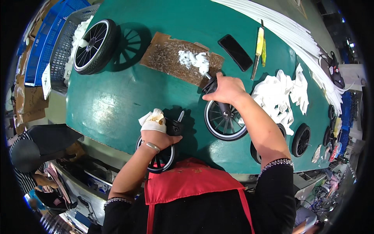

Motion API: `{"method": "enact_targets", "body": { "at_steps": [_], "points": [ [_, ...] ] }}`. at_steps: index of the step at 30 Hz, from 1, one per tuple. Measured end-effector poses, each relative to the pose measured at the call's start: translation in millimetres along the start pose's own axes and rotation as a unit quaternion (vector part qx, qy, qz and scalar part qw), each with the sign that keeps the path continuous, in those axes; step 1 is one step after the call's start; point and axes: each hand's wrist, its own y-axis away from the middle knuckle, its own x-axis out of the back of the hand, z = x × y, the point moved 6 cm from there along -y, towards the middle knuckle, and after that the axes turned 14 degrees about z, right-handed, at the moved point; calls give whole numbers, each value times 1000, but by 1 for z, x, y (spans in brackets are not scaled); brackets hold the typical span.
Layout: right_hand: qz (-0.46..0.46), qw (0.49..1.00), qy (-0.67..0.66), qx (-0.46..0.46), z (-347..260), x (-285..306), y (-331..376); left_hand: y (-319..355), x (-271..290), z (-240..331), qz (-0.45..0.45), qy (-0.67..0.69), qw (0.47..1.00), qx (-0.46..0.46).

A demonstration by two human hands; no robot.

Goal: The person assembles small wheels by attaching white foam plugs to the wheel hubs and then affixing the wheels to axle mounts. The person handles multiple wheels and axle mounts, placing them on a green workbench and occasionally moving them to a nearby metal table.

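Observation:
My right hand (226, 90) is closed around the black fork (224, 108) of a small spoked wheel (215, 124). This fork's metal stem (208, 76) points at a lump of white paste (194, 59) on a brown cardboard piece (161, 54); I cannot tell if they touch. Nearer my body, my left hand (156, 136) grips a second wheel fork (174, 126), its bare metal stem (181, 116) sticking up. White cloth with a brownish stain (154, 120) covers the left fingers. Part of that fork's wheel (166, 158) shows below the hand.
On the green table (113, 105), a large spoked wheel (93, 46) stands far left beside a grey crate (64, 50). A phone (235, 52) and a yellow cutter (259, 43) lie beyond my right hand. White cloths (272, 95) and more wheels (301, 139) are at right. Another person (29, 167) is at lower left.

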Motion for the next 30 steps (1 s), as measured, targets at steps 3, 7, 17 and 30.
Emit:
{"method": "enact_targets", "body": {
  "at_steps": [3,7,17,30],
  "points": [
    [-24,1000,11,3,-11,3,4,-26,25,-15,-6,31,999,8],
    [-18,999,16,-27,3,3,8,-87,51,-30,22,-41,998,-53],
    [-9,989,-102,-109,12,1,53,-209,15,10,-155,-343,900,-223],
    [169,882,-437,-49,43,-24,130,-182,47,19,-117,-206,957,-169]
  ]
}}
